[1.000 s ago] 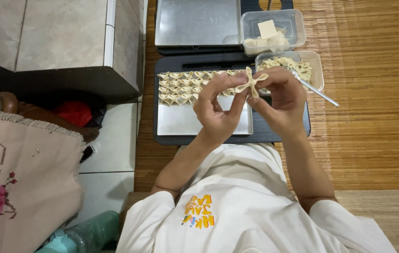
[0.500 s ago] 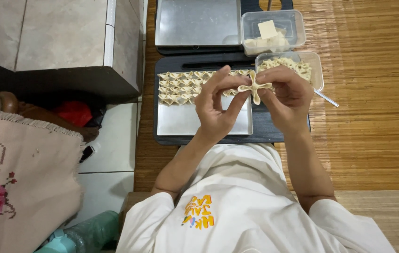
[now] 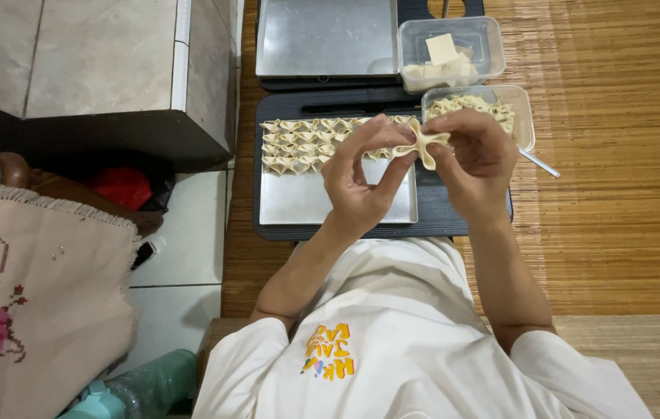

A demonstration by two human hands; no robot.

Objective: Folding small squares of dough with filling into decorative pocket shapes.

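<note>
**Folded dumpling wrapper pinched between both hands**

Pale dough wrapper [image 3: 421, 144], folded into a small cross-like shape with flared corners, sits in the air between the two hands, above the right end of the metal tray. The left hand [image 3: 361, 182] closes its thumb and forefinger on the wrapper's left side, its other fingers curled loosely beneath. The right hand [image 3: 476, 167] grips the wrapper's right side with fingertips bunched together, its back turned up to the camera; how its thumb lies I cannot tell for certain, since the knuckles hide it.

Below the hands lies a shallow rectangular silver metal tray [image 3: 307, 206] resting on a black board [image 3: 446, 225]. Rows of finished folded dumplings [image 3: 299, 143] fill the far left part of the tray, while its near half is bare metal. Just beyond the right hand stands a clear plastic tub of pale filling [image 3: 501, 105], with a thin metal utensil handle [image 3: 539, 163] sticking out to its right. Farther off, a second clear plastic tub holds square wrapper sheets [image 3: 446, 54], beside another silver tray [image 3: 322, 39]. Everything rests on a woven brown mat [image 3: 617, 194]. At near left, an embroidered beige cloth [image 3: 35, 287] lies on the tiled floor.
</note>
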